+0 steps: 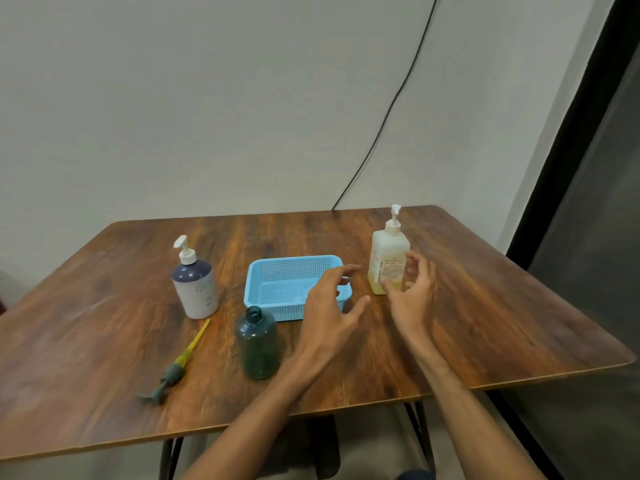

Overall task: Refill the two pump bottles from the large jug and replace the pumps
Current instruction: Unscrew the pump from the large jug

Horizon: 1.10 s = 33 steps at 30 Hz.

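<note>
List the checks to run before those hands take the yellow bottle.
1. The green bottle upright, neck open: ok.
2. The loose pump off it, lying on the table: ok.
3. The yellow bottle upright: ok.
4. Its pump head removed: not ok, still on.
5. The right hand gripping the yellow bottle: not ok, fingers open beside it.
6. The left hand free: ok, open over the basket.

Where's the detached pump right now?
Head view, near-left of the table: the detached pump lies flat, left of the open green bottle, tube pointing toward the white-and-navy bottle.
</note>
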Each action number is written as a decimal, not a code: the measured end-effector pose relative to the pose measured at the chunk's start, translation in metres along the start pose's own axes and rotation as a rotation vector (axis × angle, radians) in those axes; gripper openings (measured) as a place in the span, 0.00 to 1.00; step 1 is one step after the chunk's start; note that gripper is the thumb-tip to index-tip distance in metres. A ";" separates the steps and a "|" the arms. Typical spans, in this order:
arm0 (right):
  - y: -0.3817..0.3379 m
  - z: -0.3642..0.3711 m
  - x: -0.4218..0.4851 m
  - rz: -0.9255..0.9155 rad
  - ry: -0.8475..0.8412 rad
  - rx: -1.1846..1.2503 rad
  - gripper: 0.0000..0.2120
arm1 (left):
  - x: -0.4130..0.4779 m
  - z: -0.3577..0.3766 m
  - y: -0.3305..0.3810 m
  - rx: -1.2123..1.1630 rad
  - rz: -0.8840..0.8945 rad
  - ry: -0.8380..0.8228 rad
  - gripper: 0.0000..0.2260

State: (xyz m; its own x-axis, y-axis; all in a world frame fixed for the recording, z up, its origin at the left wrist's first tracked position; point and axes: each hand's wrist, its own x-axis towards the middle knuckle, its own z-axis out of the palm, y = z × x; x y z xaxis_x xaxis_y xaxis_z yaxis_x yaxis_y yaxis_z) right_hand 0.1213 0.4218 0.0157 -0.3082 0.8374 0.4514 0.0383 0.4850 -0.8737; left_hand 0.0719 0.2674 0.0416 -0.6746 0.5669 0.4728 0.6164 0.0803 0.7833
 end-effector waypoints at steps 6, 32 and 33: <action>0.027 0.014 0.044 0.074 -0.091 -0.110 0.50 | 0.053 0.033 -0.011 0.026 -0.044 0.012 0.22; 0.010 -0.021 -0.041 -0.002 -0.161 -0.082 0.40 | -0.001 -0.013 -0.014 -0.206 -0.108 0.147 0.17; 0.007 -0.021 -0.049 -0.006 -0.172 -0.079 0.40 | -0.006 -0.017 -0.011 -0.218 -0.099 0.144 0.17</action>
State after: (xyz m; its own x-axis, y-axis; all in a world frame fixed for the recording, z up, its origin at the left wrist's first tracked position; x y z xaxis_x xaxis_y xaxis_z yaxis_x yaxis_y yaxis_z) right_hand 0.1569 0.3900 -0.0087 -0.4663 0.7825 0.4127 0.1085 0.5136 -0.8512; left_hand 0.0627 0.2488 0.0373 -0.7873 0.4419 0.4300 0.4533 -0.0581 0.8895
